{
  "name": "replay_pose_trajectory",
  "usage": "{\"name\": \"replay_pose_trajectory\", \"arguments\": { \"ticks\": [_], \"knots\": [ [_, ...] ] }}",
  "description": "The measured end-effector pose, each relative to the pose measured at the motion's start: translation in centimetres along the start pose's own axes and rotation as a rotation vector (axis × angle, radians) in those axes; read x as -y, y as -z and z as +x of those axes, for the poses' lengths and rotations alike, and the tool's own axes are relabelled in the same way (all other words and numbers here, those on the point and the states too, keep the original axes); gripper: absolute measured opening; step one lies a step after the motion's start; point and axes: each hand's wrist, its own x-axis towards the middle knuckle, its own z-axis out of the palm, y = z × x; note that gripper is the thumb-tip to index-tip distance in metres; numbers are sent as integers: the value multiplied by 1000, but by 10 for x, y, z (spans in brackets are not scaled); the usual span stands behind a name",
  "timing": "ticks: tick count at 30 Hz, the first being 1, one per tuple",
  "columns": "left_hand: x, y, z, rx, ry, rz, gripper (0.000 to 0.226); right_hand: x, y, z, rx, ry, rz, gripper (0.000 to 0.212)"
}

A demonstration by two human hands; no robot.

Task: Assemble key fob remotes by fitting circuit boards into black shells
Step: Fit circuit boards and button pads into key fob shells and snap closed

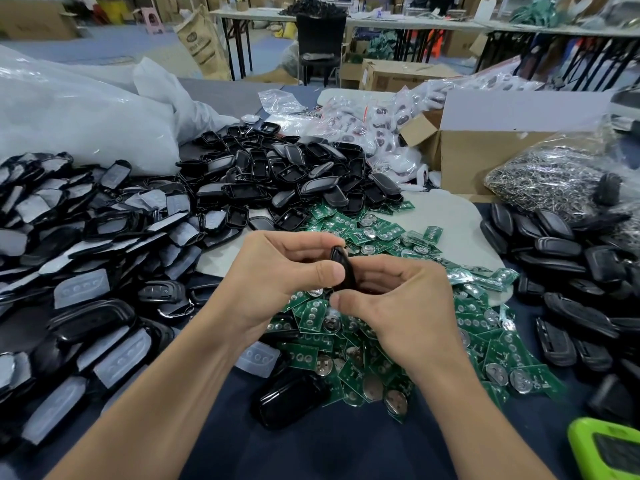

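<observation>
Holding one black shell (343, 268) edge-on between both hands, just above the heap of green circuit boards (381, 344) on the dark-covered desk (311, 452). Left hand (277, 275) in a narrow grip, thumb and curled fingers pinching the shell's upper end. Right hand (401, 306) likewise in a narrow grip, thumb and fingers closed round the lower end. Cannot tell whether a board sits inside. Beyond the hands, a heap of empty shells (294, 178). To the left, shell halves with clear button pads (86, 244). To the right, stacked black remotes (571, 271) near a bag of metal key rings (554, 181) and an open cardboard box (485, 157). Another glossy shell (287, 400) lying by the left forearm, touching the boards. Green gadget (606, 448) at the near right corner. Round logo and print on a brown paper sack (204, 46) far behind, too blurred to read; markings on the boards too small to read.
</observation>
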Motion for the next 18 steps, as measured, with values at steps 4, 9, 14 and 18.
{"name": "replay_pose_trajectory", "arguments": {
  "ticks": [4, 9, 14, 18],
  "knots": [
    [1, 2, 1, -10, 23, 34, 37, 1, 0, 1, 1, -4, -8, 45],
    [1, 0, -1, -26, 47, 50, 29, -1, -1, 0, -14, 21, -32, 43],
    [4, -8, -2, -93, 25, 122, 14, -3, -4, -1, -47, 54, -112, 42],
    [5, -11, -2, -181, 12, 169, 6, -3, -8, -2, -54, 101, -161, 44]
  ]
}}
